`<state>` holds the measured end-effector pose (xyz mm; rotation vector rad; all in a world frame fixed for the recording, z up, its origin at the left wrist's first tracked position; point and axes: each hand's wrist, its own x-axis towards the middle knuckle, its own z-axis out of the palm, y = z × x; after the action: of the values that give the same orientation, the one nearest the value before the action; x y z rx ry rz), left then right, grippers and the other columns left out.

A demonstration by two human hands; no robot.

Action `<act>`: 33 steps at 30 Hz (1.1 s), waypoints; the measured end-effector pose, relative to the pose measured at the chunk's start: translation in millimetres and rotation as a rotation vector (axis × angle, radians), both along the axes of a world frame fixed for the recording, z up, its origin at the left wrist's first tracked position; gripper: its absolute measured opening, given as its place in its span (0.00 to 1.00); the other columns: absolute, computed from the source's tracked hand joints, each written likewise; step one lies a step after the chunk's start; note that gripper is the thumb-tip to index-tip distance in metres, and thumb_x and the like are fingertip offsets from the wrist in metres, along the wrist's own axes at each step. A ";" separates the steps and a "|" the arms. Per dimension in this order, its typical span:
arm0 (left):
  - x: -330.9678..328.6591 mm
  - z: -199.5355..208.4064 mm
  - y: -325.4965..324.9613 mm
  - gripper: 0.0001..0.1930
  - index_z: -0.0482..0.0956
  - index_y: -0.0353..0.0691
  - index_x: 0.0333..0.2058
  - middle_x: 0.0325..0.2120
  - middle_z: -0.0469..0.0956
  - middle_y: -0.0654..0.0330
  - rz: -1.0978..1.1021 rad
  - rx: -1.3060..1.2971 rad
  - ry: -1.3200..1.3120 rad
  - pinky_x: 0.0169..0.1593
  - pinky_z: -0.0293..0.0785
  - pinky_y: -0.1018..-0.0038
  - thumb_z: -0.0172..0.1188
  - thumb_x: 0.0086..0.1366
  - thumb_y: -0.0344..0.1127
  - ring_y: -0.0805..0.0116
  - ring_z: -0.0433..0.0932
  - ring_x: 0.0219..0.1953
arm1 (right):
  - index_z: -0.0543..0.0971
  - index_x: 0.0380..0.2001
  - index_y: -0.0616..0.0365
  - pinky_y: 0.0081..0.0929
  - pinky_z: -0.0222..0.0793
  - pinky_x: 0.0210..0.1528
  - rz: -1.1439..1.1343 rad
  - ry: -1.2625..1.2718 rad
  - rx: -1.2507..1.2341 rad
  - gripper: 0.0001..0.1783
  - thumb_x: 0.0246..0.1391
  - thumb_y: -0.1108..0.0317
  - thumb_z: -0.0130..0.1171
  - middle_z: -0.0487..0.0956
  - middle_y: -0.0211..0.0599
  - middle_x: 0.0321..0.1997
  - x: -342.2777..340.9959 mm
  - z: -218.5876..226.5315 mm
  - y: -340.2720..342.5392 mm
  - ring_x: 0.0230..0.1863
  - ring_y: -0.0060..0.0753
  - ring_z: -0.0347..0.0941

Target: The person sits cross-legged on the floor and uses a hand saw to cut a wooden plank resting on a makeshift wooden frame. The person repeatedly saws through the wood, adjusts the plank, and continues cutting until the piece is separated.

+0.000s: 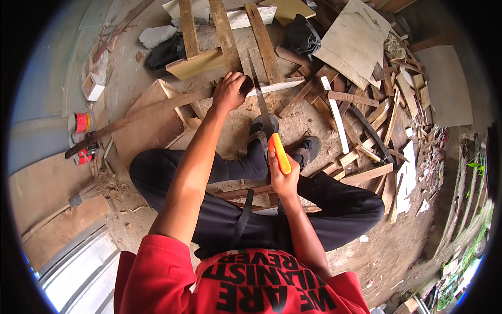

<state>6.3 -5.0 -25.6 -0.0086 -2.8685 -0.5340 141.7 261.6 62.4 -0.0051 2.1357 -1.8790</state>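
My right hand (285, 179) is wrapped round the orange and yellow handle of a handsaw (264, 109). Its dark blade points away from me and slants a little left, reaching past the near edge of a low slatted wooden stand (272, 88). Just left of the blade, my left hand (229, 93) is closed over the right end of a long brown wooden plank (151, 111). That plank runs down to the left, across a brown wooden panel (149, 125). Whether the saw teeth touch the wood is hidden by my left hand.
Scrap wood (366, 120) is heaped on the right, with a large pale board (353, 42) behind it. Red-labelled cans (81, 123) and a bundled broom (86, 193) are at the left. Black bags (303, 36) lie by the stand. My crossed legs (334, 212) are below the saw.
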 end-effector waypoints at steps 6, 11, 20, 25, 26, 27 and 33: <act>5.7 3.6 2.0 0.21 0.77 0.43 0.51 0.50 0.76 0.62 0.038 0.034 -0.044 0.61 0.67 0.60 0.66 0.59 0.35 0.58 0.72 0.56 | 0.79 0.37 0.67 0.15 0.64 0.29 0.027 -0.106 0.016 0.11 0.66 0.67 0.57 0.76 0.24 0.24 78.4 17.1 62.5 0.27 0.12 0.69; 3.9 1.3 4.3 0.23 0.78 0.43 0.51 0.50 0.76 0.62 0.029 0.038 -0.035 0.61 0.67 0.60 0.68 0.55 0.33 0.58 0.72 0.57 | 0.76 0.29 0.65 0.18 0.59 0.24 -0.015 -0.120 -0.025 0.13 0.67 0.68 0.57 0.70 0.20 0.21 15.4 14.2 13.6 0.24 0.11 0.62; 5.3 5.3 1.8 0.21 0.78 0.43 0.52 0.51 0.76 0.61 0.066 0.022 -0.093 0.62 0.67 0.60 0.67 0.59 0.38 0.58 0.72 0.57 | 0.80 0.35 0.67 0.19 0.69 0.31 -0.009 -0.044 0.050 0.10 0.64 0.69 0.58 0.76 0.27 0.23 85.0 26.7 52.1 0.26 0.14 0.71; -4.0 3.4 2.7 0.18 0.81 0.40 0.47 0.46 0.79 0.59 0.010 0.113 0.027 0.57 0.70 0.60 0.67 0.60 0.41 0.55 0.75 0.53 | 0.75 0.26 0.61 0.18 0.55 0.22 0.005 0.033 0.036 0.17 0.68 0.62 0.57 0.67 0.19 0.18 -3.4 5.7 -1.5 0.21 0.11 0.59; -6.1 4.2 -1.6 0.18 0.82 0.40 0.46 0.46 0.79 0.59 0.000 0.116 0.029 0.56 0.70 0.60 0.67 0.60 0.42 0.54 0.75 0.52 | 0.76 0.27 0.62 0.18 0.56 0.23 0.000 0.000 0.012 0.17 0.68 0.62 0.57 0.68 0.19 0.19 -10.3 2.0 -7.6 0.22 0.11 0.60; -3.2 3.7 -2.8 0.19 0.82 0.40 0.46 0.45 0.79 0.58 -0.005 0.119 0.002 0.56 0.70 0.60 0.68 0.60 0.43 0.54 0.75 0.52 | 0.76 0.27 0.62 0.18 0.56 0.23 0.008 0.001 0.024 0.17 0.68 0.62 0.57 0.69 0.19 0.20 -3.8 1.9 -2.7 0.22 0.11 0.60; 1.7 -6.8 -5.0 0.21 0.82 0.41 0.47 0.46 0.79 0.59 0.048 0.057 0.007 0.57 0.71 0.62 0.70 0.58 0.44 0.56 0.75 0.53 | 0.76 0.29 0.65 0.17 0.58 0.22 0.009 -0.015 -0.021 0.14 0.68 0.65 0.56 0.69 0.21 0.18 63.5 11.6 53.8 0.20 0.10 0.62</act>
<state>8.0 -10.0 -32.4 0.0674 -2.8379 -0.6043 205.2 315.4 74.1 -0.0052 2.1029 -1.8902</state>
